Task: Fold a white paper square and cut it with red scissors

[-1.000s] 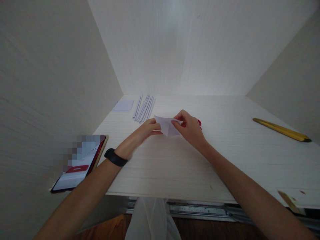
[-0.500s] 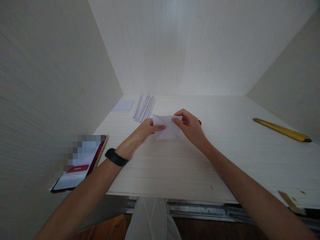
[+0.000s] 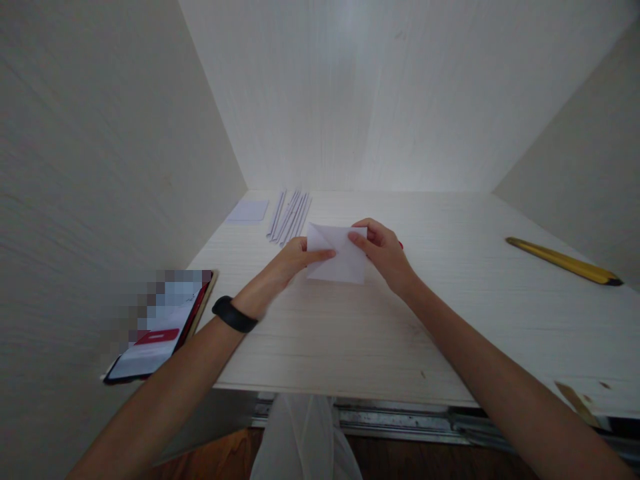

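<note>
A small sheet of white paper with diagonal crease lines is held up between both hands, above the pale tabletop. My left hand grips its left side, thumb flat across the front and fingers behind. At the upper right corner, my right hand pinches the paper between thumb and fingers. A bit of a red object peeks out past the right hand; the rest of it is hidden. Several narrow folded paper strips lie behind the left hand. A stack of flat paper rests farther left.
On the right lies a yellow tool with a dark tip, possibly a cutter. A tablet or phone with a lit screen leans at the left by the side wall. Panels enclose the table on three sides. Its front edge is chipped at the right.
Both hands have shifted the paper very slightly to the right and tilted it a little. The grips look the same.
</note>
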The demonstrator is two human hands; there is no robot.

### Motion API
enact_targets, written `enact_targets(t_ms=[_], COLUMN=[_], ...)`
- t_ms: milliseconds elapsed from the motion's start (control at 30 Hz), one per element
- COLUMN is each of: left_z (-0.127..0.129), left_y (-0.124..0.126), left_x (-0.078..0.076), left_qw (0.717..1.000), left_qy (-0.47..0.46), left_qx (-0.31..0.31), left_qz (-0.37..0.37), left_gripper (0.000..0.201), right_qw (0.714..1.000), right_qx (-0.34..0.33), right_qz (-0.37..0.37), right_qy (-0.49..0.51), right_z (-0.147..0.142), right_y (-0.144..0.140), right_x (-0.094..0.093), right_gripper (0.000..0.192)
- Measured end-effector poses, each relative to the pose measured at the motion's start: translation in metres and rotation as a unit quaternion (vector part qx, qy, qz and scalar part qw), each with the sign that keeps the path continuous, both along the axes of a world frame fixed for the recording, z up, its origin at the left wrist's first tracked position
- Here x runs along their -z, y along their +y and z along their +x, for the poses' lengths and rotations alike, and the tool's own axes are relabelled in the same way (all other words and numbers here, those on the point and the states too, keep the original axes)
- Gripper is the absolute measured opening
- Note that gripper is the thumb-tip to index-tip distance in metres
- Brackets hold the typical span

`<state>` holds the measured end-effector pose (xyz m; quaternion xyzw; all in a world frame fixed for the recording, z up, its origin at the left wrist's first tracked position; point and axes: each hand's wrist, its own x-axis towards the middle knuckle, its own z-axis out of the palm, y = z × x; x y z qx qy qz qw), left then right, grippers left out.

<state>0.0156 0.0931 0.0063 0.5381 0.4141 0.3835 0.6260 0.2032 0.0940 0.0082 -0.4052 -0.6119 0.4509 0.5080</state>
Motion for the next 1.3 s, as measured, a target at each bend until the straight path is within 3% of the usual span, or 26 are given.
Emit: enact_targets(t_ms=[500,733,833,1033,1167,1300], left_z=[0.002,0.003,0.003,0.003,0.003,0.006], left_y=[-0.001,-0.002,-0.002,0.000,0.002,-0.001], left_x=[-0.001,-0.005,-0.005,-0.001,0.001,-0.002], left_qw=[0.999,0.998,0.997,1.000,0.998,0.999], left_qy=[-0.007,-0.033,-0.033,-0.028,-0.034,-0.035], left_qx=[-0.024,-0.056,-0.061,0.000,0.039,0.032], left_qz=[-0.022,-0.019,-0.020,0.002,0.034,0.025], left_gripper=[0.037,0.033,0.029,0.028,0.031,0.033], right_qw=[0.999,0.991,0.991,0.995,0.995,0.993], right_qx=[-0.036,-0.133,-0.135,-0.095,-0.088,-0.107], right_qz=[-0.022,0.002,-0.007,-0.011,-0.026,-0.040], right_qy=[0.002,0.015,0.019,-0.037,-0.026,0.009], right_z=[0.001,0.001,0.001,0.000,-0.002,-0.002], right_y=[-0.003,-0.004,-0.003,0.000,0.004,0.006], right_x=[-0.002,0.001,0.002,0.006,0.013,0.017], right_gripper=[0.036,0.046,0.051,0.027,0.029,0.035])
